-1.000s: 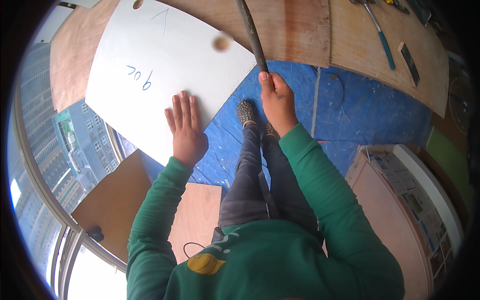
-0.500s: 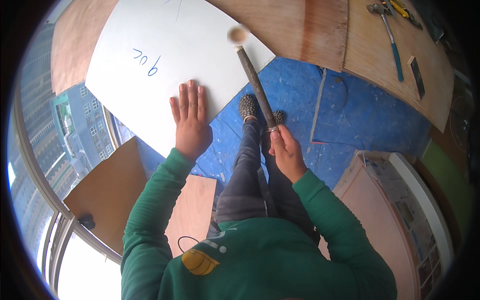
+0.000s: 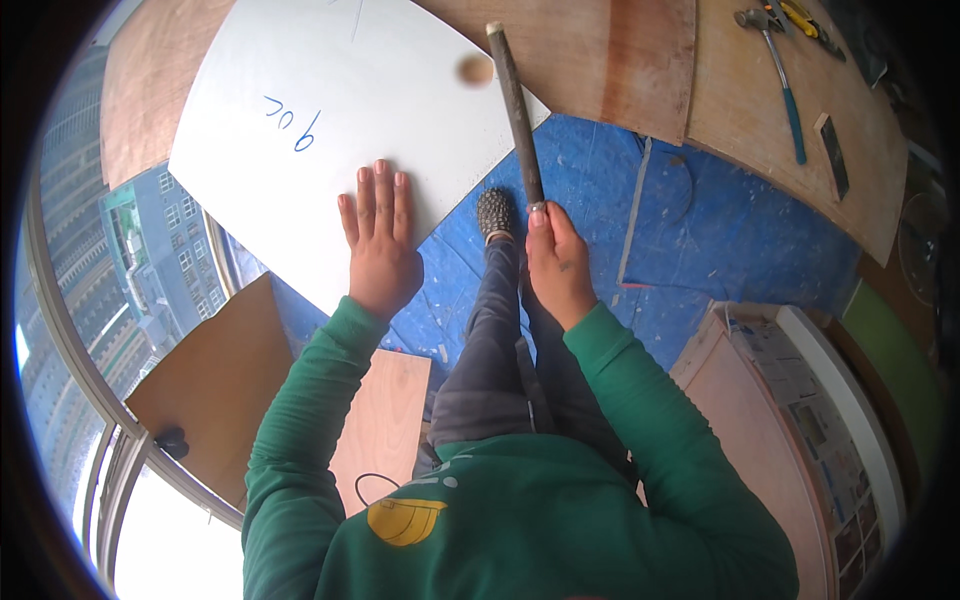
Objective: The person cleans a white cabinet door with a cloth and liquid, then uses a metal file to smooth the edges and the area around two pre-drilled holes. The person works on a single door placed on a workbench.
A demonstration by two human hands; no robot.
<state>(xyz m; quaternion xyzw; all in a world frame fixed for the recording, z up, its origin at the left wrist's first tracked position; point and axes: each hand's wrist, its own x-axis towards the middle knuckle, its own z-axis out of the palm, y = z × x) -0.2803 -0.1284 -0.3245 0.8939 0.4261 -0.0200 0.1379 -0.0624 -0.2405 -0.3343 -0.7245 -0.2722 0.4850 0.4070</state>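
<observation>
A large white board (image 3: 240,150) with blue handwriting and a pen line lies over wooden sheets. My left hand (image 3: 382,240) rests flat near its front edge, fingers stretched out. In my right hand (image 3: 558,262) is the lower end of a long dark stick (image 3: 518,115) with a pale tip, the fingers wrapped round it and the thumb along it. The stick points up and away, across the board's right corner. Just left of its upper part, a blurred round brown spot (image 3: 475,69) shows on the board; whether it is a hole, I cannot tell.
At the far right, a hammer (image 3: 782,85), yellow-handled tools (image 3: 805,18) and a dark flat block (image 3: 833,160) lie on plywood (image 3: 730,90). Blue sheeting (image 3: 590,170) covers the floor under my feet. Brown board (image 3: 225,370) leans by the window; a pinkish cabinet (image 3: 745,400) stands right.
My right hand has moved up and slightly left, carrying the stick. Its tip has gone past the round spot to beyond the board's edge. My left hand has stayed put.
</observation>
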